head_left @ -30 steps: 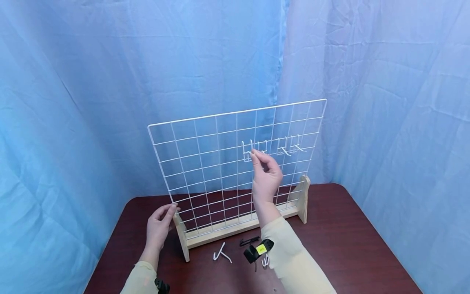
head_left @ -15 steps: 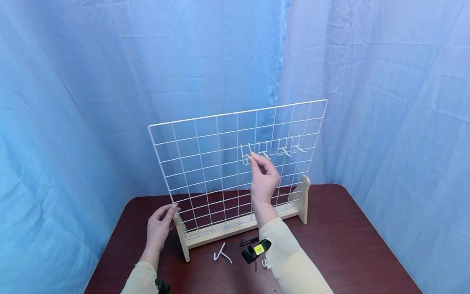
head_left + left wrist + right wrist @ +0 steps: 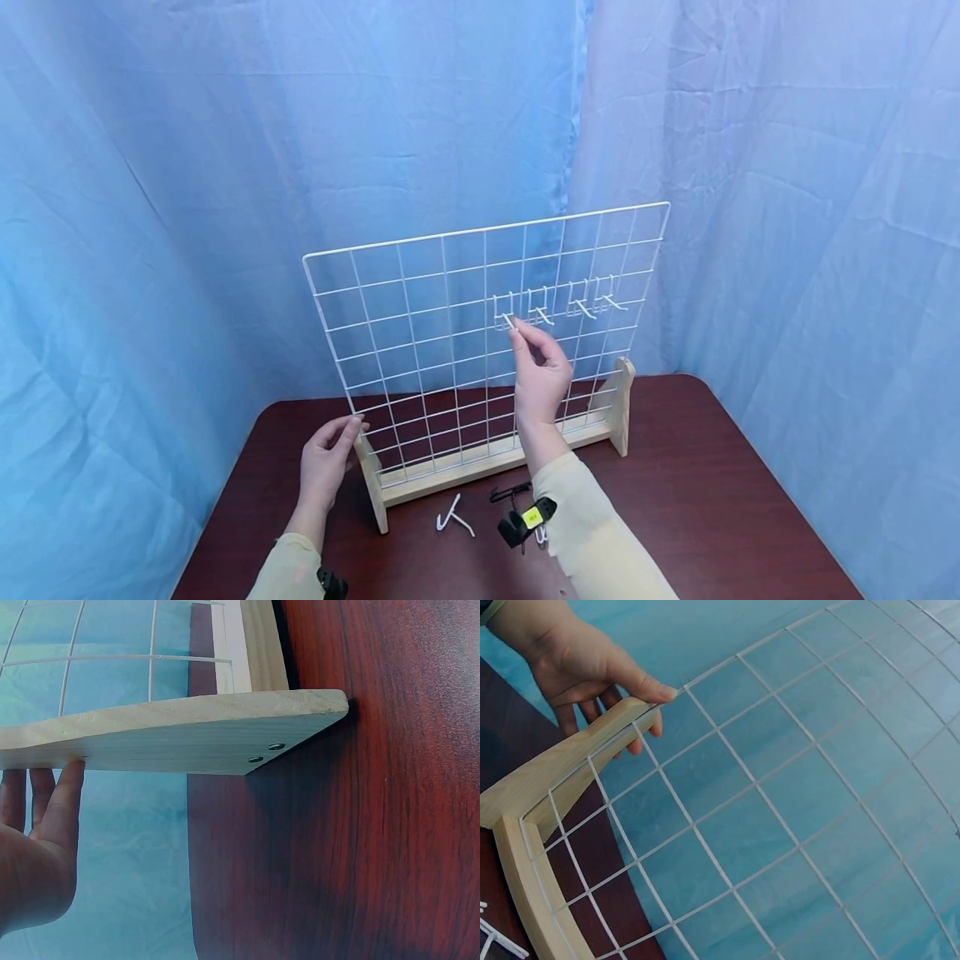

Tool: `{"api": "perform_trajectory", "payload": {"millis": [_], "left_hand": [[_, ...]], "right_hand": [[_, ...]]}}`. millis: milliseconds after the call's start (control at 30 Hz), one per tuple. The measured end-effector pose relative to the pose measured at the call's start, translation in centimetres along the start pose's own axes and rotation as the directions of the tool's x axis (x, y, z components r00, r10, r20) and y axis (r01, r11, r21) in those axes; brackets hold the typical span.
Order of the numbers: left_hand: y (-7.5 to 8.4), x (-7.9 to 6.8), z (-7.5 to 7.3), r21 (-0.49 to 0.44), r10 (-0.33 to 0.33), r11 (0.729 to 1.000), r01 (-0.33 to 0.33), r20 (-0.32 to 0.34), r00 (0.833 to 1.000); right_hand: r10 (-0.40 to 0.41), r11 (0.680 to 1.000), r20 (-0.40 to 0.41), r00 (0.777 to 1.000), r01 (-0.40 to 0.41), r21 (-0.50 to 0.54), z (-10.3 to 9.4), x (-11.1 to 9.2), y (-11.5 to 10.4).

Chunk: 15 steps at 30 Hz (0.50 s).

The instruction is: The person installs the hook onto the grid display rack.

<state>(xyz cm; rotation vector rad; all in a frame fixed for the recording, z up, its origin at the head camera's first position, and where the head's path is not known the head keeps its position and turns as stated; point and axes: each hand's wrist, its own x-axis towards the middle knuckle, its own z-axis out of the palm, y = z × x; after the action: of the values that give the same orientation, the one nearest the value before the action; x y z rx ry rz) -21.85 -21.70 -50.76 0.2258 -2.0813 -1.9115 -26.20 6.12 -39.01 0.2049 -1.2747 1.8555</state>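
Grid rack (image 3: 450, 479) on table (image 3: 712, 500) — loose hooks (image 3: 451, 515) before it, curtain (image 3: 450, 125) behind.

A reddish-brown tabletop (image 3: 720, 517) carries a wooden stand (image 3: 453, 481), a white hook (image 3: 454, 518), a black hook (image 3: 504, 493) and a partly hidden white piece (image 3: 542, 536).

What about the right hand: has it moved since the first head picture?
Yes: the right hand is slightly lower against the wire grid.

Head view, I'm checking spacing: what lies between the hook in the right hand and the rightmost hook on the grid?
Two white hooks, side by side on the wire grid; the head view shows them.
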Motion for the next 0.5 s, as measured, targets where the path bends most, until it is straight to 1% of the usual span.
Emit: {"api": "perform_trajectory", "payload": {"millis": [167,367,433,500], "left_hand": [[0.0,0.0,0.0,0.005,0.000,1.000,0.000,0.002,1.000],[0.0,0.0,0.0,-0.006,-0.004,1.000,0.004,0.004,1.000],[0.0,0.0,0.0,-0.004,-0.003,1.000,0.003,0.005,1.000],[0.0,0.0,0.0,0.004,-0.003,1.000,0.003,0.005,1.000]], "right_hand": [[0.033,0.999,0.018,0.999,-0.032,-0.043,-0.7,-0.4,0.3],[0.118,0.988,0.039,0.992,-0.113,-0.107,-1.8,-1.2,0.8],[0.137,0.984,0.055,0.989,-0.129,-0.125,-2.2,-1.6,0.8],[0.148,0.979,0.071,0.987,-0.136,-0.149,-2.5,-2.1,0.2]]}}
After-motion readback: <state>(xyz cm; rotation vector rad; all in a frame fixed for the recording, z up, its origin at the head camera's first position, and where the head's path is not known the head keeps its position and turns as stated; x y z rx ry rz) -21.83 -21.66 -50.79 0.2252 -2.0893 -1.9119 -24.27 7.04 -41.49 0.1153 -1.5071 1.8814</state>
